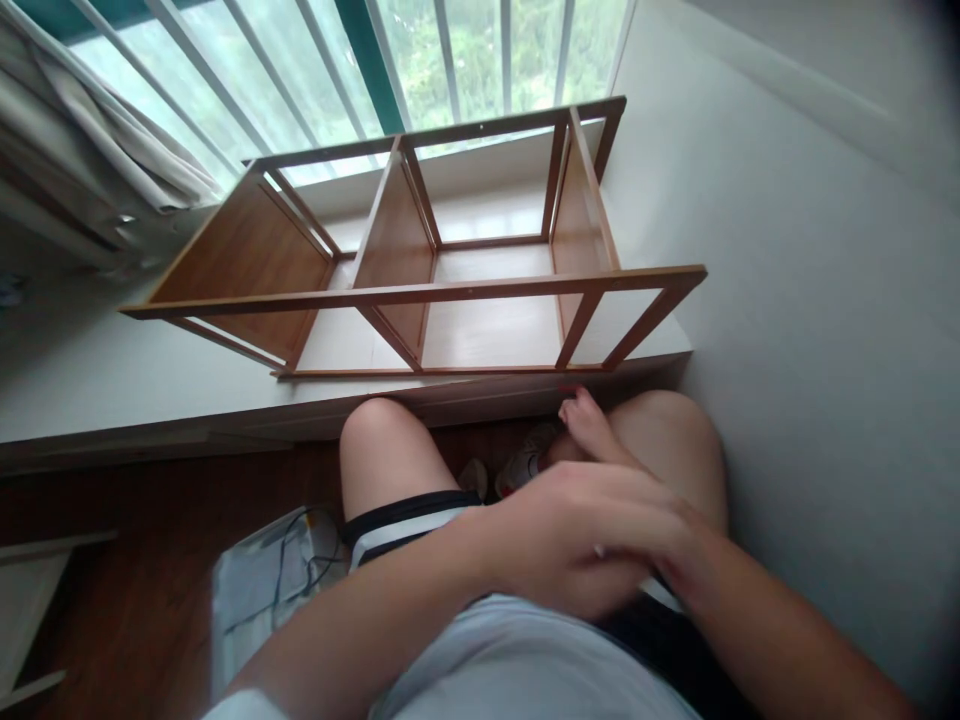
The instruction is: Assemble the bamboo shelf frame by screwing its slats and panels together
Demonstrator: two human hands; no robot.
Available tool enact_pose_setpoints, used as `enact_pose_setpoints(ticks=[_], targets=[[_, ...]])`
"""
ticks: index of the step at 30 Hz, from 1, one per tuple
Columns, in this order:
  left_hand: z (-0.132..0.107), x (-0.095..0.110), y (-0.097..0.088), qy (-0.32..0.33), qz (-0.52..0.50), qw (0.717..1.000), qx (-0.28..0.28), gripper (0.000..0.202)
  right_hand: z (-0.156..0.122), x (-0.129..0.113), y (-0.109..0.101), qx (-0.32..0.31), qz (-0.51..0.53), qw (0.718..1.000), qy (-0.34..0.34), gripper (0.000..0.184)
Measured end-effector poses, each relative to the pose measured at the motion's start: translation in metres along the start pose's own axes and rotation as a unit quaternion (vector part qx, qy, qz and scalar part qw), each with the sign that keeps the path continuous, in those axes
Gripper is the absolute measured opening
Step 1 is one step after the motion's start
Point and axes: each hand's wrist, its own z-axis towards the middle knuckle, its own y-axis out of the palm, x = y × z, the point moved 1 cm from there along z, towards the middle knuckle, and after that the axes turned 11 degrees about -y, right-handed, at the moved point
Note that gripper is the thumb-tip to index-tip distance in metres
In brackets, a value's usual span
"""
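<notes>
My left hand [592,535] reaches across my lap, its fingers curled over my right forearm. It is smeared by motion, and a tiny pale spot shows by its fingers; I cannot tell what that is. Beyond it, my right hand [589,425] hangs low between my knees, fingers curled in. A small reddish bit shows at its fingertips, too small to name. In front of both hands, a brown wooden shelf frame [420,293] lies on its side on a white window ledge [202,375]. Its panels stand upright between the rails, and neither hand touches it.
A white wall [810,330] rises close on my right. Barred windows [480,60] stand behind the ledge, with a grey curtain [82,130] at the left. On the dark floor [135,560], a pale box [255,580] with a dark cable sits beside my left leg.
</notes>
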Motion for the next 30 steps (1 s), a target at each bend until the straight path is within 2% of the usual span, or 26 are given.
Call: enact_pose_setpoints(ticks=[1,2,4,5,7,9,12,15,19,22,24,27,30], targets=[[0.002,-0.019,-0.002,-0.024,-0.046,0.998,0.017,0.021,-0.003,-0.005,-0.002,-0.006,-0.018,1.0,-0.008,0.018],[0.002,-0.042,-0.003,-0.092,-0.091,0.989,0.076,0.02,-0.006,-0.01,-0.004,-0.012,-0.033,0.999,-0.017,0.02],[-0.003,-0.093,-0.001,-0.251,-0.162,0.942,0.156,0.017,-0.014,-0.02,-0.007,-0.04,-0.055,0.997,-0.043,0.02],[-0.006,-0.117,0.001,-0.312,-0.177,0.92,0.159,0.015,-0.018,-0.025,-0.008,-0.058,-0.066,0.994,-0.059,0.018],[-0.009,-0.151,0.005,-0.334,-0.183,0.914,0.141,0.012,-0.028,-0.034,-0.009,-0.082,-0.079,0.989,-0.093,0.018],[-0.007,-0.168,0.009,-0.324,-0.194,0.919,0.118,0.017,-0.041,-0.038,-0.005,-0.072,-0.067,0.988,-0.122,0.024],[0.001,-0.172,0.015,-0.294,-0.221,0.926,0.083,0.031,-0.06,-0.036,0.008,-0.037,0.013,0.993,-0.108,0.03],[0.006,-0.172,0.023,-0.275,-0.243,0.928,0.069,0.034,-0.076,-0.029,0.025,-0.054,0.112,0.991,-0.045,0.03],[0.005,-0.176,0.029,-0.263,-0.254,0.927,0.081,0.038,-0.081,-0.025,0.031,-0.076,0.125,0.989,-0.025,0.031],[0.006,-0.178,0.026,-0.254,-0.244,0.93,0.106,0.038,-0.074,-0.029,0.017,-0.099,0.034,0.993,-0.057,0.033],[0.008,-0.177,0.021,-0.246,-0.225,0.935,0.121,0.036,-0.069,-0.033,0.004,-0.135,-0.059,0.984,-0.098,0.031],[0.009,-0.174,0.014,-0.233,-0.183,0.947,0.127,0.033,-0.067,-0.038,-0.015,-0.18,-0.197,0.949,-0.166,0.03],[0.007,-0.171,0.012,-0.215,-0.13,0.96,0.121,0.029,-0.071,-0.041,-0.025,-0.144,-0.322,0.908,-0.227,0.026]])
